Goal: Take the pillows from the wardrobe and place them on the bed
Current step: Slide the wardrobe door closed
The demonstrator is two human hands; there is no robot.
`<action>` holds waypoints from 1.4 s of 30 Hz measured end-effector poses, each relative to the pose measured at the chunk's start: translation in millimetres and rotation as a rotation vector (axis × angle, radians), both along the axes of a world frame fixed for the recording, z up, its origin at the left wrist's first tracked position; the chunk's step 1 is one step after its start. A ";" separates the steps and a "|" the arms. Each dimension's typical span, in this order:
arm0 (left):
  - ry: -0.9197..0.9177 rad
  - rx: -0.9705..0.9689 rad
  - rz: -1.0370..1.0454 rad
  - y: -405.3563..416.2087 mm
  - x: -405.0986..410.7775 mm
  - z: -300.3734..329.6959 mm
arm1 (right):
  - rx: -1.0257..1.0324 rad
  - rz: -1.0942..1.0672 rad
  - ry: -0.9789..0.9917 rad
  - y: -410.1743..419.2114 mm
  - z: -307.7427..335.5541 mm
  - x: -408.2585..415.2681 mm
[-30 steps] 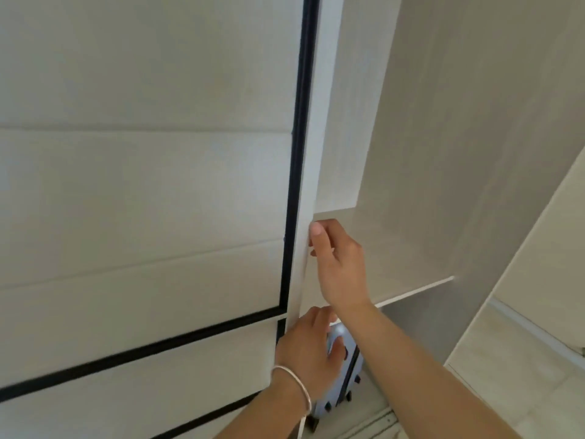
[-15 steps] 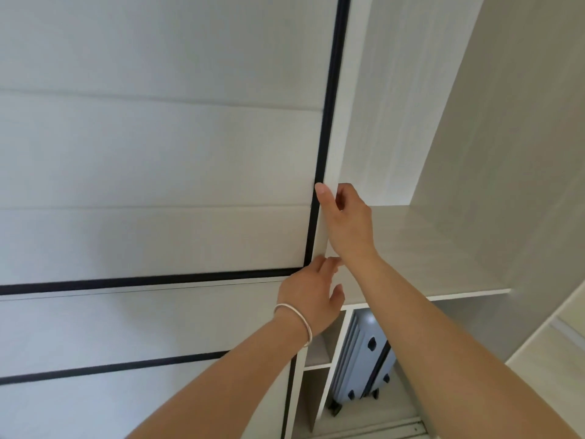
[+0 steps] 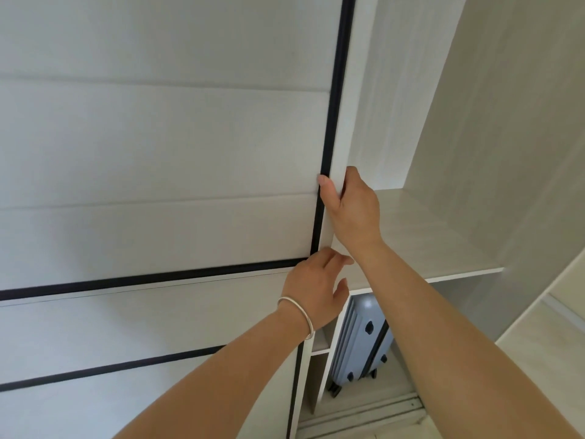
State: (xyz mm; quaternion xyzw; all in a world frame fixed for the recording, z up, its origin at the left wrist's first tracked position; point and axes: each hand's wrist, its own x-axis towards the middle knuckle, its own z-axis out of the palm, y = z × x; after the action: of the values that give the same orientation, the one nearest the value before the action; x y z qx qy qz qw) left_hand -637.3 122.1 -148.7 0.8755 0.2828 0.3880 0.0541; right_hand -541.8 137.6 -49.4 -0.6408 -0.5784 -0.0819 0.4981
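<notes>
1. Head view: we look up at a wardrobe with a sliding door point(image 3: 164, 147), pale panels edged in black strips.
2. Our right hand point(image 3: 351, 210) is closed around the door's right edge, thumb on the front face and fingers wrapped behind it.
3. Our left hand point(image 3: 316, 289), a bangle point(image 3: 297, 315) on its wrist, sits just below, fingers loosely spread and pressed near the same edge; it grips nothing that we can see.
4. To the right of the door the wardrobe stands open: a bare shelf point(image 3: 437, 242), and under it a blue suitcase point(image 3: 361, 340) upright on the floor by the track point(image 3: 364, 413).
5. No pillows show anywhere in this view; they may lie behind the door, but we cannot tell. The bed is out of sight too.
6. We judge the task barely begun: the door is only part open, and finding, lifting and carrying the pillows are all left to do.
</notes>
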 end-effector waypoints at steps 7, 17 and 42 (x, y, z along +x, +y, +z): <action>-0.101 0.369 0.080 3.7 13.4 4.5 | -0.038 -0.051 0.063 -8.1 1.6 25.4; 0.297 0.408 0.273 12.8 63.6 20.5 | -0.235 0.060 0.345 -29.3 12.1 75.9; 0.273 0.463 0.138 2.5 262.2 19.8 | -0.172 -0.097 0.310 -50.0 6.0 262.1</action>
State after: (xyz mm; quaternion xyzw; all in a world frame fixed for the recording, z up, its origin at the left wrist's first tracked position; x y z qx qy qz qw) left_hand -375.1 124.7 -128.9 0.8874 0.2502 0.3236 -0.2127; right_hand -279.7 87.5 -43.4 -0.7133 -0.4679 0.0438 0.5200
